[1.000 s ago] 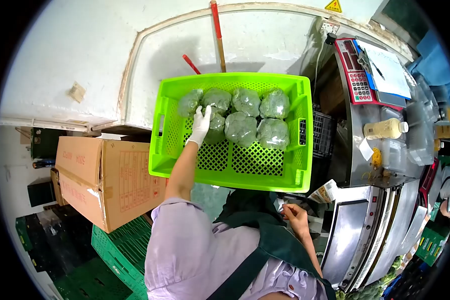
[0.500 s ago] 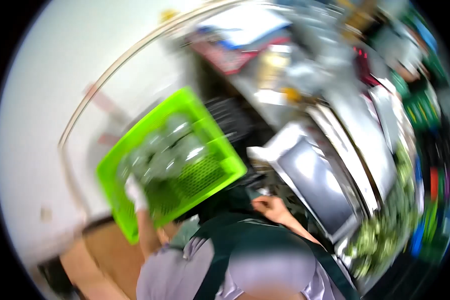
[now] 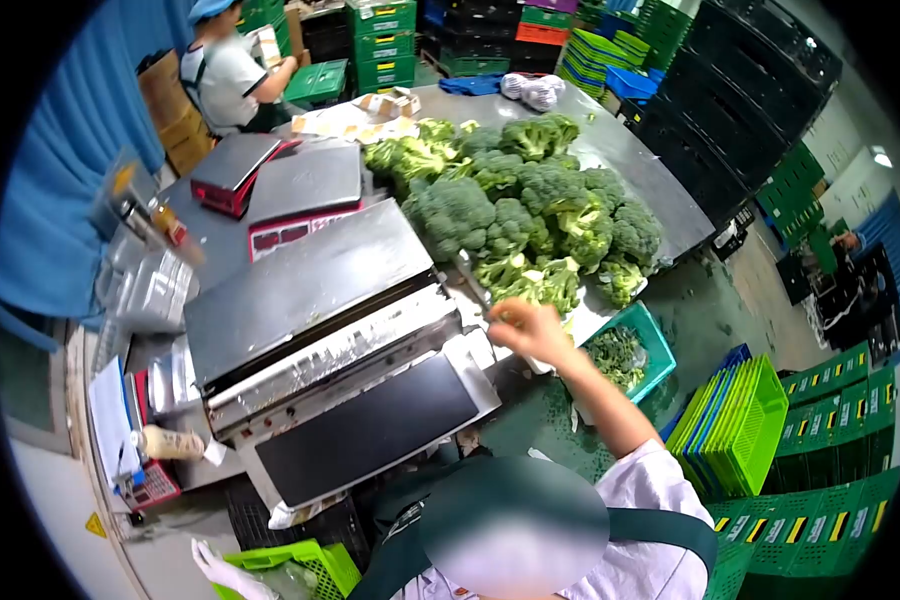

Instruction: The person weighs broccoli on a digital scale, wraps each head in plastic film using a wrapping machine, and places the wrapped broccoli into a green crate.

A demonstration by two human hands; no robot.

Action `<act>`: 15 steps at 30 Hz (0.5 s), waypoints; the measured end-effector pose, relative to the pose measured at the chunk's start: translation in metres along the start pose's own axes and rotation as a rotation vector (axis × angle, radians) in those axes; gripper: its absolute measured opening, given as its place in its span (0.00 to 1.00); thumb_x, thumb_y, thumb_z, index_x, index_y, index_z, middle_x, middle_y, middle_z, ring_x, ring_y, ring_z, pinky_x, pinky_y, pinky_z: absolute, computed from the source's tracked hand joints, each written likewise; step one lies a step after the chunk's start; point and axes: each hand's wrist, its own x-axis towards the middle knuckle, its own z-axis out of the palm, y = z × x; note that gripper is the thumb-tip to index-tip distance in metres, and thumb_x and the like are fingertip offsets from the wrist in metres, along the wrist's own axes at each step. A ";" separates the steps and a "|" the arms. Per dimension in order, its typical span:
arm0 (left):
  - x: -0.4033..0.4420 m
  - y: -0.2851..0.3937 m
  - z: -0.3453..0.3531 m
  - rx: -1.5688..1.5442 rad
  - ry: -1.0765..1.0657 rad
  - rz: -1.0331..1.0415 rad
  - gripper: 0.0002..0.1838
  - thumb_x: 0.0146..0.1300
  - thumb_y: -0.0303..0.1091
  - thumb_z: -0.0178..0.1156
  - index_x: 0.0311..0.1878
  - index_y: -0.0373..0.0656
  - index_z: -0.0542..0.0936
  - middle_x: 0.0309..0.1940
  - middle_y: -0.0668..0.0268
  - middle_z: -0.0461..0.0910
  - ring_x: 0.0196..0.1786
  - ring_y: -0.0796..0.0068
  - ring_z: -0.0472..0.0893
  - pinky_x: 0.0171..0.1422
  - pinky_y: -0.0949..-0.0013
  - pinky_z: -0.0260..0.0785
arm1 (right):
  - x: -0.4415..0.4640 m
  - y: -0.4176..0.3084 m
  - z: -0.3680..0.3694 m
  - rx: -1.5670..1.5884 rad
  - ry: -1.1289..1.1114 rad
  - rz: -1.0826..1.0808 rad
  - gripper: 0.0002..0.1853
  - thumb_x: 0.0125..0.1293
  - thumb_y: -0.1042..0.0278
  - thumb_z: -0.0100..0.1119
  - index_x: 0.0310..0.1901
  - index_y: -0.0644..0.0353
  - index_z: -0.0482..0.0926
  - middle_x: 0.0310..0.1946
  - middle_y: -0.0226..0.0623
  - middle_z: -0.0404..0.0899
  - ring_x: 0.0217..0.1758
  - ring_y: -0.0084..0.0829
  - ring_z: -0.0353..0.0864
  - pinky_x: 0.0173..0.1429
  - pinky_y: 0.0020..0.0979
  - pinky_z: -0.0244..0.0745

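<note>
From my remote seat I see the view has swung round to the right since the earlier frame; at the lower left, the lime crate (image 3: 338, 564), which lay left of centre half a second ago, now sits cut off by the bottom edge, with a wrapped head (image 3: 292, 578) partly visible inside; the gloved left hand (image 3: 232, 574) is at its left side, and I cannot tell how wide its fingers are or whether they grip anything; left of centre, the metal-topped machine (image 3: 305, 290) stands with its dark panel (image 3: 370, 430) facing the wearer, the two scales (image 3: 305, 185) beyond it, and a co-worker (image 3: 225, 85) shows at the upper left; in the upper middle the loose broccoli (image 3: 530, 190) is heaped on the metal table (image 3: 660, 190); the bare right hand (image 3: 532, 330), low by the apron before, now reaches out at centre, fingers bent and partly spread, just beside the pale stalks at the heap's near edge, with nothing I can make out between them; right of it, the teal bin (image 3: 664, 352) contains green pieces.
</note>
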 end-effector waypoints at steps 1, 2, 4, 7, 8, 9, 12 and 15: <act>-0.007 0.015 0.018 -0.006 -0.005 0.009 0.20 0.67 0.41 0.50 0.59 0.42 0.71 0.57 0.62 0.72 0.60 0.66 0.72 0.63 0.59 0.60 | 0.017 0.012 -0.025 -0.160 0.138 -0.021 0.16 0.54 0.65 0.64 0.44 0.60 0.78 0.36 0.41 0.82 0.36 0.36 0.83 0.40 0.34 0.76; -0.018 0.039 0.041 -0.018 -0.068 0.016 0.20 0.67 0.41 0.50 0.59 0.42 0.71 0.56 0.62 0.72 0.60 0.67 0.72 0.63 0.60 0.60 | 0.039 0.037 -0.047 -0.292 0.266 -0.104 0.17 0.52 0.66 0.65 0.44 0.59 0.78 0.38 0.40 0.82 0.39 0.38 0.82 0.44 0.35 0.76; -0.028 0.066 0.077 -0.051 -0.191 0.039 0.19 0.67 0.40 0.51 0.58 0.44 0.72 0.56 0.64 0.72 0.60 0.69 0.72 0.61 0.61 0.60 | 0.081 0.069 -0.086 -0.562 0.485 -0.192 0.22 0.48 0.68 0.68 0.47 0.54 0.75 0.46 0.37 0.78 0.49 0.38 0.77 0.52 0.36 0.74; -0.042 0.089 0.118 -0.054 -0.285 0.081 0.19 0.66 0.40 0.53 0.57 0.42 0.73 0.54 0.67 0.74 0.58 0.74 0.72 0.59 0.64 0.61 | 0.131 0.091 -0.129 -0.779 0.477 -0.142 0.39 0.42 0.71 0.71 0.60 0.50 0.66 0.62 0.50 0.61 0.61 0.51 0.64 0.61 0.44 0.67; -0.049 0.097 0.129 -0.024 -0.279 0.130 0.19 0.65 0.40 0.54 0.56 0.42 0.74 0.53 0.68 0.74 0.55 0.76 0.73 0.57 0.69 0.62 | 0.146 0.101 -0.136 -0.826 0.438 -0.116 0.40 0.42 0.71 0.71 0.60 0.48 0.65 0.62 0.51 0.61 0.61 0.51 0.64 0.62 0.44 0.65; -0.059 0.111 0.139 0.002 -0.267 0.155 0.18 0.65 0.37 0.55 0.55 0.40 0.74 0.52 0.66 0.75 0.53 0.75 0.74 0.57 0.71 0.62 | 0.159 0.111 -0.141 -0.872 0.396 -0.091 0.41 0.41 0.71 0.72 0.61 0.47 0.65 0.62 0.52 0.60 0.61 0.52 0.64 0.63 0.44 0.64; -0.053 0.105 0.148 0.043 -0.291 0.302 0.16 0.65 0.34 0.55 0.53 0.36 0.74 0.51 0.64 0.75 0.53 0.73 0.74 0.59 0.71 0.63 | 0.173 0.128 -0.154 -0.849 0.310 -0.129 0.40 0.40 0.68 0.72 0.60 0.45 0.66 0.58 0.42 0.67 0.59 0.48 0.66 0.59 0.43 0.70; -0.059 0.108 0.154 0.035 -0.295 0.290 0.15 0.65 0.32 0.55 0.52 0.34 0.75 0.50 0.62 0.76 0.52 0.72 0.74 0.60 0.70 0.63 | 0.170 0.116 -0.167 -0.746 0.279 -0.156 0.35 0.41 0.68 0.72 0.56 0.46 0.70 0.50 0.37 0.75 0.56 0.41 0.70 0.54 0.40 0.73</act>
